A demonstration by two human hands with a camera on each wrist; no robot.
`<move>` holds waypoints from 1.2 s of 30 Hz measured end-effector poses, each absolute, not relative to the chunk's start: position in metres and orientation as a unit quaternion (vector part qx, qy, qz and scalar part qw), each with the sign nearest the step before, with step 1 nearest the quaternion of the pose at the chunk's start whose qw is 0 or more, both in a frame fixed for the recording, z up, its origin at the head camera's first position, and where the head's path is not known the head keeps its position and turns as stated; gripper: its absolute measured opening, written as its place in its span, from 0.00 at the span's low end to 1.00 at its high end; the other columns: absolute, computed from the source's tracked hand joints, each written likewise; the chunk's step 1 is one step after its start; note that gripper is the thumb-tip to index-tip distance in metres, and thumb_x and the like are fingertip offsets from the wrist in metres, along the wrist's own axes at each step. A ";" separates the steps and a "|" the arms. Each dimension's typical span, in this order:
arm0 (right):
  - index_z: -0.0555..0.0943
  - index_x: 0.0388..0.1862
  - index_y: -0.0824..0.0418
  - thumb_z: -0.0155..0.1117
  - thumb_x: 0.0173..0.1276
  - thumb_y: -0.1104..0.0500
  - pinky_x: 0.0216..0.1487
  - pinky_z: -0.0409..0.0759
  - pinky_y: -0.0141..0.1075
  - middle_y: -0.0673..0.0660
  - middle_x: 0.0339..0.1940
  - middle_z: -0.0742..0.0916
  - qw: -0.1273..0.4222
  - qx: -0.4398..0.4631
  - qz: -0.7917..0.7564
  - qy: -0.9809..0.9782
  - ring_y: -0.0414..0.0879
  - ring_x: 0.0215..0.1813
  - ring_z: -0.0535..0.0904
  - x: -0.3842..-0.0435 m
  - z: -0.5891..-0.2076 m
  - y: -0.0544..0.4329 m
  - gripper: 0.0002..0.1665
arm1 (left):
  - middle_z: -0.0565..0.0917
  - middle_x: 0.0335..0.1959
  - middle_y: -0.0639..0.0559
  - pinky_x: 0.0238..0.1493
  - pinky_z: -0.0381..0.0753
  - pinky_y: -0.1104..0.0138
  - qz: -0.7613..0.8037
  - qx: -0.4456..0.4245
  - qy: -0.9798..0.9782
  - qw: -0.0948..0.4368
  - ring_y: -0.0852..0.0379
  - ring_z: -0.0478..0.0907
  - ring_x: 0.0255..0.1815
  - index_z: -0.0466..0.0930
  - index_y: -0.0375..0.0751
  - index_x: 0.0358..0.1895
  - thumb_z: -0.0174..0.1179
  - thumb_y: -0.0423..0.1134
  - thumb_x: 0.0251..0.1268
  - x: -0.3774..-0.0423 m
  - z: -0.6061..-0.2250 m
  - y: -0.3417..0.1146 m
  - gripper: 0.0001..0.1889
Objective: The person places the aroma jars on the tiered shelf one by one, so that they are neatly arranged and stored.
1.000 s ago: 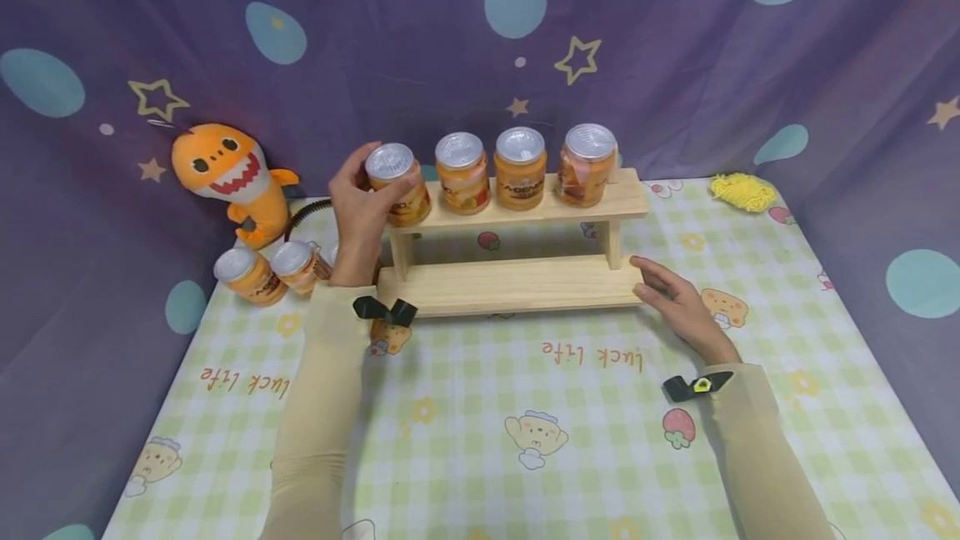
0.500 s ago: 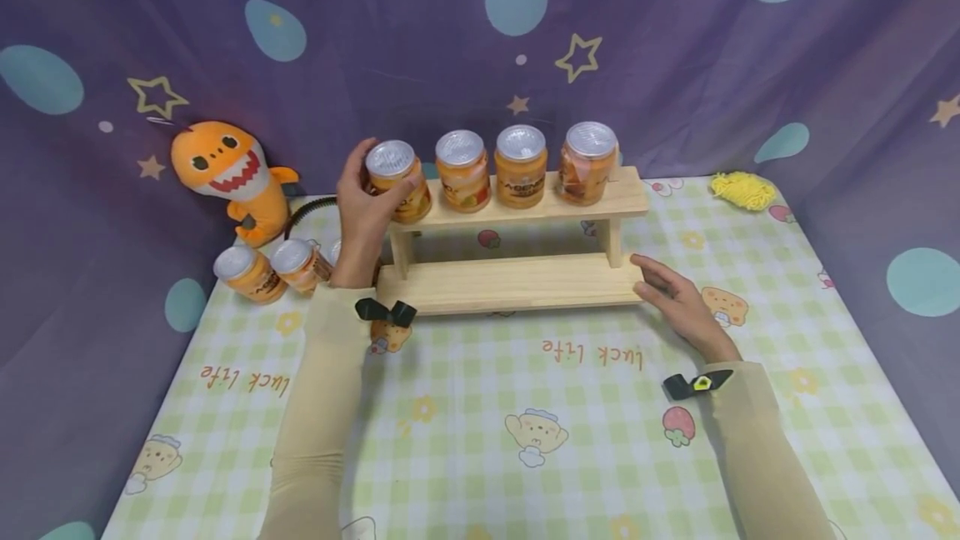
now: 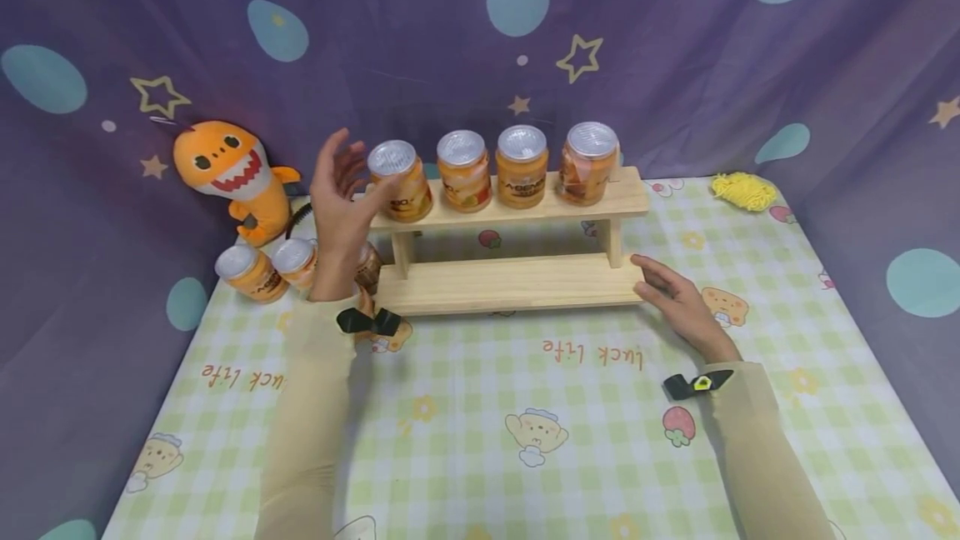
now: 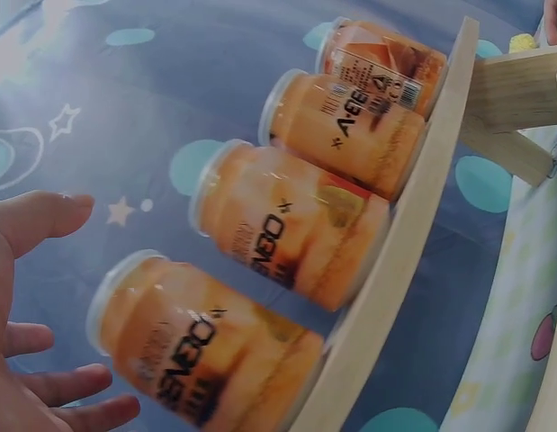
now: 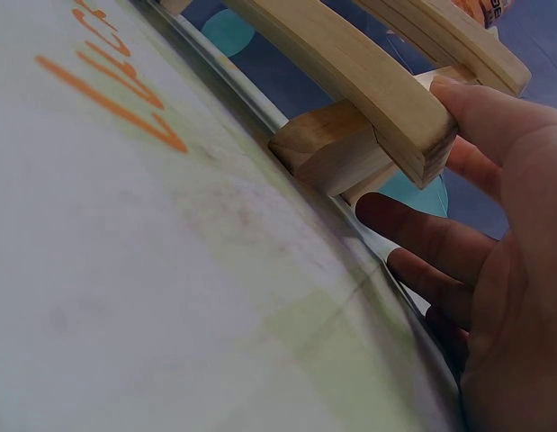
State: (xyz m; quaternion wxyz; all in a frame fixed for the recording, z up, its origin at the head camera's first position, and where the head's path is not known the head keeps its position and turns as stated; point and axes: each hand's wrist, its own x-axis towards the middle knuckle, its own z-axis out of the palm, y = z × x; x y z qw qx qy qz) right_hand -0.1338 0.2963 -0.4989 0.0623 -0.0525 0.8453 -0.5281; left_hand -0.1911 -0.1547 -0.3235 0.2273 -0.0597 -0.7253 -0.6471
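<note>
Several orange-labelled cans with silver lids stand in a row on the top board of a two-tier wooden shelf [image 3: 510, 283]. My left hand [image 3: 341, 202] is beside the leftmost can [image 3: 408, 192], fingers spread. In the left wrist view, a gap shows between that hand [image 4: 22, 360] and the can [image 4: 211, 346]. At the right end of the lower board, my right hand [image 3: 678, 307] touches the wood with its thumb; its fingers are relaxed. In the right wrist view, the right hand's thumb [image 5: 494, 112] rests against the board's end.
More orange cans [image 3: 251, 275] stand on the checked tablecloth [image 3: 472, 407] left of the shelf, partly hidden by my left arm. Behind them sits an orange shark plush [image 3: 236, 169]. A yellow yarn bundle [image 3: 742, 190] lies at the back right. Purple curtain [image 3: 420, 40] encloses the table.
My left hand has let go of the leftmost can and moved left, its fingers spreading. The can stays standing on the top board. My right hand has not moved.
</note>
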 end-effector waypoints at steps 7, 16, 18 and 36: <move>0.65 0.77 0.52 0.55 0.78 0.48 0.62 0.65 0.19 0.57 0.79 0.69 0.066 -0.054 -0.529 0.845 0.57 0.76 0.68 -0.134 -0.498 0.297 0.32 | 0.80 0.59 0.57 0.63 0.70 0.68 -0.648 -0.062 -0.715 0.257 0.62 0.76 0.61 0.68 0.46 0.71 0.72 0.32 0.54 -0.170 -0.318 -0.171 0.39; 0.65 0.78 0.51 0.54 0.78 0.46 0.61 0.65 0.18 0.57 0.79 0.69 0.062 -0.059 -0.522 0.848 0.59 0.76 0.68 -0.135 -0.500 0.298 0.33 | 0.82 0.56 0.59 0.60 0.73 0.72 -0.647 -0.045 -0.702 0.293 0.61 0.79 0.59 0.72 0.44 0.68 0.71 0.25 0.51 -0.143 -0.318 -0.195 0.37; 0.65 0.78 0.51 0.55 0.78 0.46 0.62 0.64 0.18 0.56 0.79 0.69 0.061 -0.057 -0.523 0.848 0.60 0.76 0.67 -0.135 -0.501 0.298 0.32 | 0.82 0.56 0.57 0.60 0.73 0.73 -0.652 -0.036 -0.698 0.294 0.61 0.79 0.58 0.72 0.44 0.68 0.70 0.24 0.51 -0.138 -0.321 -0.200 0.37; 0.66 0.77 0.54 0.56 0.78 0.50 0.58 0.68 0.16 0.60 0.77 0.71 0.054 -0.063 -0.543 0.836 0.19 0.60 0.70 -0.134 -0.500 0.296 0.31 | 0.83 0.56 0.55 0.58 0.74 0.75 -0.656 0.057 -0.704 0.266 0.56 0.78 0.59 0.72 0.44 0.67 0.68 0.20 0.52 -0.105 -0.371 -0.235 0.36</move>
